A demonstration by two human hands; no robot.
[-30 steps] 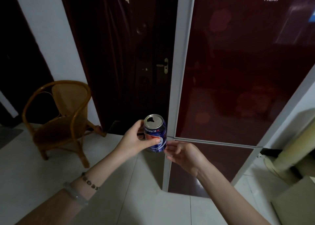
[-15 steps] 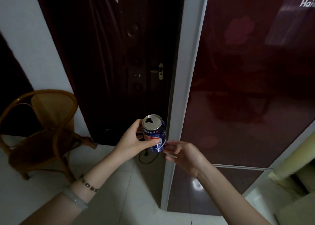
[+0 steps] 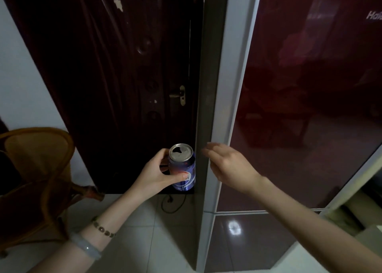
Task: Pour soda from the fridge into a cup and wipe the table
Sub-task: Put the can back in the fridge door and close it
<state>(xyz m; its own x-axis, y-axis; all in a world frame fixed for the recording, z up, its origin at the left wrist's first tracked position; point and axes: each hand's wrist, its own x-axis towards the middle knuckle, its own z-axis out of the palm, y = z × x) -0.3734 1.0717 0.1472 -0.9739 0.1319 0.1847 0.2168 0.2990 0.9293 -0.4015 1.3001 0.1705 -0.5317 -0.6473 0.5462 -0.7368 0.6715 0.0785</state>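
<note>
The left hand [image 3: 154, 173] holds the soda can [image 3: 182, 167] upright at frame centre, fingers clamped around it; its top is already open. The right hand [image 3: 229, 165] hangs empty, fingers loosely apart, before the closed fridge [image 3: 310, 86]. Pouring and wiping remain; no cup visible.

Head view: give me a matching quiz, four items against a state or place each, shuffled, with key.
Items:
1. soda can
2. right hand
3. wicker chair
4. fridge

States or places:
A. dark red glossy doors, both shut
B. top already open, held upright in the left hand
C. empty, fingers loose, next to the can
D. far left, on the tiled floor

Pairs: 1-B, 2-C, 3-D, 4-A
</note>
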